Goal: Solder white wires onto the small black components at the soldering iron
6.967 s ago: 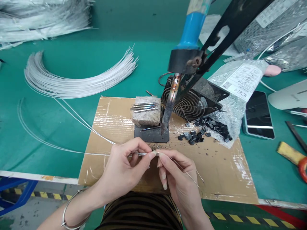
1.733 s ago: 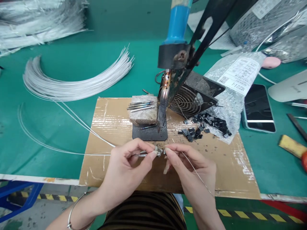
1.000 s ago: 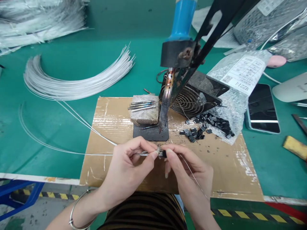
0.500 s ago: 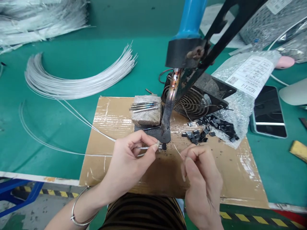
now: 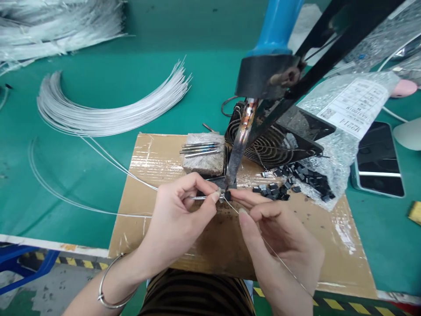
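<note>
Closest to me, the person's left hand (image 5: 179, 215) has its fingers pinched tight on the end of a thin white wire (image 5: 131, 215), which trails off toward nine o'clock across the green surface (image 5: 204, 74). A small black part (image 5: 226, 195) sits at that wire's tip, just past the thumb. At three o'clock of it, the right hand (image 5: 279, 232) has thumb and forefinger closed on a fine solder strand (image 5: 286, 267); the strand's upper end meets the black part. Both hands hover over a taped cardboard sheet (image 5: 151, 162). Right at twelve o'clock of the fingertips, the tip of a fixed soldering iron (image 5: 234, 169) comes down almost onto the part. Beyond lie a grey block (image 5: 204, 163) carrying spare tips, a heap of black parts (image 5: 296, 180) spilling from a bubble bag (image 5: 342, 131), a fan (image 5: 272, 142), a phone (image 5: 378, 160), and at ten o'clock a curved bundle of white wires (image 5: 108, 116).
</note>
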Motion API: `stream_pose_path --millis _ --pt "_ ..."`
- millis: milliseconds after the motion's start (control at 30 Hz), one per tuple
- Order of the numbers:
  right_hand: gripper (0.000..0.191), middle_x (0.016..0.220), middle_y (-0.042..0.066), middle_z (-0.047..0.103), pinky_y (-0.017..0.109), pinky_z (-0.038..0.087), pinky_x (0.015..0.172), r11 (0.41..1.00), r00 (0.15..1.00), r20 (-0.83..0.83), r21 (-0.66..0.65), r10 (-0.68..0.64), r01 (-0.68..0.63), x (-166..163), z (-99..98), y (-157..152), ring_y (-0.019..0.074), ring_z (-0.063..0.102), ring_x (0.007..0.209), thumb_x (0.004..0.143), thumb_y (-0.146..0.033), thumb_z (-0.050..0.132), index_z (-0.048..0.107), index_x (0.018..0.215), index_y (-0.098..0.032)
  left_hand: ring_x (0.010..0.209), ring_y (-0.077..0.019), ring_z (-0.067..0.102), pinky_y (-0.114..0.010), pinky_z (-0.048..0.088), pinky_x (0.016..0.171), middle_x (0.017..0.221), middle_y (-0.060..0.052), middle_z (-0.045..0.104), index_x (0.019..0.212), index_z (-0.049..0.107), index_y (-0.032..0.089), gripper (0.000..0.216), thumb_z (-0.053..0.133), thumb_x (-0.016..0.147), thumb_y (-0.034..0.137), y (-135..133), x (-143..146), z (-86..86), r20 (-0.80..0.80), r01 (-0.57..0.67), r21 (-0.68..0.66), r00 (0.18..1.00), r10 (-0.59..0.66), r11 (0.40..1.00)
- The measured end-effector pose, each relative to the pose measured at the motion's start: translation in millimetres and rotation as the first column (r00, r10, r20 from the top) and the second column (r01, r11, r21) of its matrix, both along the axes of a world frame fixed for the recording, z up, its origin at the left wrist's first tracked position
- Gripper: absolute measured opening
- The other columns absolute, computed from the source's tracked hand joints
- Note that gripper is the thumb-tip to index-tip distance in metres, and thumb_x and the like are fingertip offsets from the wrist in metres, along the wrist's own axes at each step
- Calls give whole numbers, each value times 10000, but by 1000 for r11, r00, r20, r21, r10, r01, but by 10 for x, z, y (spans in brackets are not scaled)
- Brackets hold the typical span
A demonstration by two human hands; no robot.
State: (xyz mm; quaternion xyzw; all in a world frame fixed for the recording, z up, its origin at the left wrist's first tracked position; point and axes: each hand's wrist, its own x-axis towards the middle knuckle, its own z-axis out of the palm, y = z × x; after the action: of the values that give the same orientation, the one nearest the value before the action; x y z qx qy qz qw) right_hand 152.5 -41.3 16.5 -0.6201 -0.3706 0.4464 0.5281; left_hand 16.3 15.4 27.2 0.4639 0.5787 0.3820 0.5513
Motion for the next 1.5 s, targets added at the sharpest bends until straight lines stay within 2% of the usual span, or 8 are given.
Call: stream_pose_path --millis 133,367,567,700,833,1167,1400,1500 --pt "189 1203 38 823 239 622 948 1000 1000 3 17 4 -4 26 -20 28 170 768 1162 968 -189 692 612 808 -249 662 -110 637 -177 475 560 778 -20 764 684 679 171 120 726 781 118 49 19 26 5 -17 -7 1000 17 1000" --pt "167 1205 112 821 388 653 956 999 1000 27 41 -5 4 56 -45 65 259 783 1144 940 -188 712 620 812 -242 677 -122 673 -187 503 578 780 -21 784 686 687 181 129 732 777 100 86 39 39 20 -28 5 999 28 1000" --pt "194 1188 54 830 331 616 987 999 999 46 50 -3 1 58 -37 82 213 781 1133 933 -171 712 612 791 -258 713 -105 698 -156 526 627 785 -7 797 692 697 181 150 728 787 68 89 48 40 50 -34 35 998 32 999" --pt "187 1197 59 827 342 615 987 998 999 33 55 -10 8 53 -30 81 218 779 1136 944 -189 713 613 801 -257 717 -100 702 -146 528 626 789 -6 800 705 702 180 148 732 795 67 85 49 43 64 -43 37 997 40 998" --pt "194 1170 31 834 297 601 994 998 999 38 68 -12 10 46 -24 89 186 784 1115 941 -179 717 618 794 -257 727 -97 708 -140 534 639 796 -6 804 702 699 179 155 736 798 63 81 49 44 68 -38 36 997 36 999" --pt "204 1159 52 834 321 616 982 996 999 52 84 -13 9 42 -18 87 202 789 1098 942 -150 706 611 790 -248 729 -110 707 -152 533 622 813 -22 806 709 700 173 141 741 809 83 78 29 38 73 -32 37 997 29 999" --pt "226 1131 -13 839 203 583 974 991 1000 26 136 -1 -3 44 -35 106 127 784 1088 937 -97 698 641 786 -254 715 -103 689 -155 521 628 793 -20 795 697 700 171 149 743 795 68 71 37 48 75 -40 48 996 37 998" --pt "216 1135 8 841 244 595 973 991 1000 24 133 2 -6 52 -45 104 153 786 1091 931 -104 711 644 790 -252 733 -108 703 -159 532 647 804 -21 800 698 698 173 149 743 796 70 70 37 43 82 -38 53 996 33 998"
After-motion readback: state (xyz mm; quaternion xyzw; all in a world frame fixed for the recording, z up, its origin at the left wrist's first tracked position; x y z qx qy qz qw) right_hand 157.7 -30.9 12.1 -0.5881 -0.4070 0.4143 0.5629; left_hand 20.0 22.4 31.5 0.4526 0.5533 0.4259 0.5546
